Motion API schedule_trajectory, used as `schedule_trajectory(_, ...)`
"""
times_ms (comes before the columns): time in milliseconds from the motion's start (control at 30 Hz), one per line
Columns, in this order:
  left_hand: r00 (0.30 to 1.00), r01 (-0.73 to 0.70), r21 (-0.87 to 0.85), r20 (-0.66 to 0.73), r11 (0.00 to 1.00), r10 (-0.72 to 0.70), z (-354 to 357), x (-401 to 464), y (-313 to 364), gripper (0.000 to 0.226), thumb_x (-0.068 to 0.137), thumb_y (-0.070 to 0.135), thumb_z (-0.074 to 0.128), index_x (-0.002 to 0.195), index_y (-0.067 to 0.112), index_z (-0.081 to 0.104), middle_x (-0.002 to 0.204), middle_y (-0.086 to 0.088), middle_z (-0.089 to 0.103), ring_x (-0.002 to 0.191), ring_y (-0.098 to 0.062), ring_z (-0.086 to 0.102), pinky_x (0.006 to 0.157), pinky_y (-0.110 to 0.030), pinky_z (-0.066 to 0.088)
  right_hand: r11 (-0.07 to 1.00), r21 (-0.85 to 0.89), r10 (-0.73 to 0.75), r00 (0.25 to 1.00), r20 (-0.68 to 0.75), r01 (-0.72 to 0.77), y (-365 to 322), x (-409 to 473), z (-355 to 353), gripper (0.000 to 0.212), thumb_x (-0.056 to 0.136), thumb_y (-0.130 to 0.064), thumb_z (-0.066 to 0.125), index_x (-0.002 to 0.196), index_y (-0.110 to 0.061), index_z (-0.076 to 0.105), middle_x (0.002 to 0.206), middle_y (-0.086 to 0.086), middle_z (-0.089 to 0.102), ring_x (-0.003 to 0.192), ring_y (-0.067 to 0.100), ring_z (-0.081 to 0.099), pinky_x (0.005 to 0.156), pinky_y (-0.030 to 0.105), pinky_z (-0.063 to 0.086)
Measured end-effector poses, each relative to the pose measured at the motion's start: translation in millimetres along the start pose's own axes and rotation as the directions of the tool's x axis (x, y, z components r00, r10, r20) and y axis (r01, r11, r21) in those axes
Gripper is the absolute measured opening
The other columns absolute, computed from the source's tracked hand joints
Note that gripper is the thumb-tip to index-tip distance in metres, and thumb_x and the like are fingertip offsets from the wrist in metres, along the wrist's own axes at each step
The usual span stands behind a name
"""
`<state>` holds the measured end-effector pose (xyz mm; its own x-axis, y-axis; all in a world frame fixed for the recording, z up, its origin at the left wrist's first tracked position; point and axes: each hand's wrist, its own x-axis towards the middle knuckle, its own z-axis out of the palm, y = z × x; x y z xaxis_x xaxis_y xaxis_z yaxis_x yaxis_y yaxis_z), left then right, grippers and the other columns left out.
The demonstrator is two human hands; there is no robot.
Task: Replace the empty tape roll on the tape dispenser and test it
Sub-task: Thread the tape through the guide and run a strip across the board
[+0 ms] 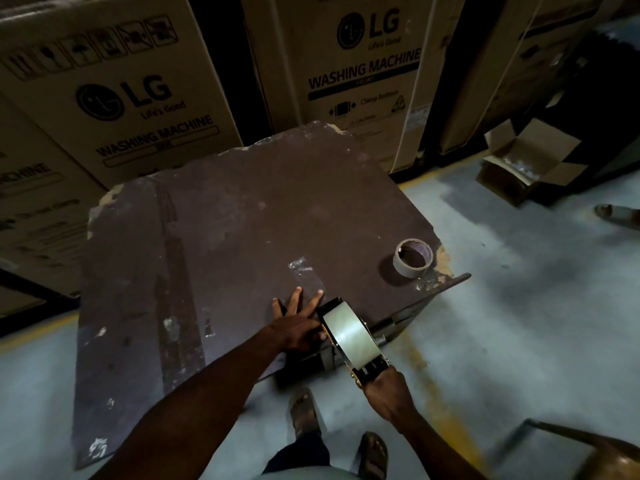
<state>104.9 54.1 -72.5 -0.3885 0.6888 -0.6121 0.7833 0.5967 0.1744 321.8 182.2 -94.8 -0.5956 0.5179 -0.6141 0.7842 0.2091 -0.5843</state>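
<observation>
My right hand (pixel 384 389) grips the handle of the tape dispenser (pixel 346 336), which carries a full roll of clear tape and rests at the near right edge of the dark brown table (pixel 207 237). My left hand (pixel 298 323) lies flat on the tabletop beside the dispenser's front, fingers spread. A strip of clear tape (pixel 306 275) is stuck to the table just beyond my fingers. The empty cardboard roll core (pixel 412 258) stands near the table's chipped right corner.
Large washing machine cartons (pixel 138 98) stand behind the table. An open small box (pixel 526 161) sits on the grey floor at right. Another person's foot (pixel 616 214) shows at the right edge. A chair (pixel 595 452) is at the bottom right.
</observation>
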Motion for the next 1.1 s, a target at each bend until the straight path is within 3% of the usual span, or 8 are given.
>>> schedule_trajectory(267, 1.000, 0.015, 0.112, -0.016, 0.994, -0.013, 2, 2, -3, 0.047, 0.094, 0.066, 0.033, 0.129, 0.042, 0.054, 0.162, 0.009, -0.025, 0.146, -0.047, -0.023, 0.104, -0.082, 0.002, 0.999, -0.030, 0.011, 1.000, -0.010, -0.011, 0, 0, 0, 0.046, 0.075, -0.051, 0.070, 0.106, -0.016, 0.065, 0.098, 0.009, 0.071, 0.086, 0.027, 0.067, 0.073, 0.031, 0.051)
schedule_trajectory(400, 1.000, 0.025, 0.158, -0.016, 0.987, -0.023, 1, 0, 1, 0.048, 0.094, 0.066, 0.030, 0.135, 0.047, 0.045, 0.163, 0.007, -0.025, 0.146, -0.048, -0.021, 0.102, -0.084, 0.003, 0.999, -0.011, 0.034, 0.999, 0.002, -0.034, 11, 1, 5, 0.053, 0.066, -0.055, 0.070, 0.105, -0.019, 0.067, 0.096, 0.006, 0.071, 0.082, 0.022, 0.067, 0.074, 0.034, 0.056)
schedule_trajectory(567, 0.999, 0.035, 0.187, -0.046, 0.982, -0.027, 0, -2, 2, 0.050, 0.095, 0.067, 0.023, 0.140, 0.050, 0.038, 0.163, 0.005, -0.025, 0.146, -0.049, -0.019, 0.101, -0.084, 0.005, 0.999, 0.040, 0.033, 0.999, 0.008, -0.033, 12, -2, 4, 0.043, 0.071, -0.042, 0.073, 0.106, -0.018, 0.068, 0.091, 0.003, 0.073, 0.081, 0.020, 0.068, 0.076, 0.035, 0.058)
schedule_trajectory(900, 0.996, 0.060, 0.250, -0.073, 0.966, -0.043, 4, -2, 6, 0.053, 0.096, 0.065, 0.018, 0.139, 0.046, 0.042, 0.164, 0.006, -0.022, 0.148, -0.045, -0.017, 0.103, -0.081, 0.007, 0.996, 0.078, -0.037, 0.999, -0.011, 0.038, 27, -9, 1, 0.038, 0.074, -0.039, 0.078, 0.099, -0.013, 0.071, 0.084, 0.003, 0.075, 0.076, 0.018, 0.070, 0.070, 0.034, 0.059)
schedule_trajectory(1100, 0.987, 0.001, 0.438, -0.146, 0.899, 0.070, 11, 0, 12, 0.055, 0.100, 0.055, 0.019, 0.150, 0.036, 0.033, 0.165, 0.012, -0.011, 0.150, -0.034, -0.018, 0.103, -0.081, -0.004, 0.993, 0.104, -0.055, 0.998, 0.000, 0.054, 31, -11, 3, 0.033, 0.078, -0.036, 0.078, 0.104, -0.016, 0.072, 0.093, 0.001, 0.076, 0.085, 0.016, 0.070, 0.076, 0.032, 0.057)
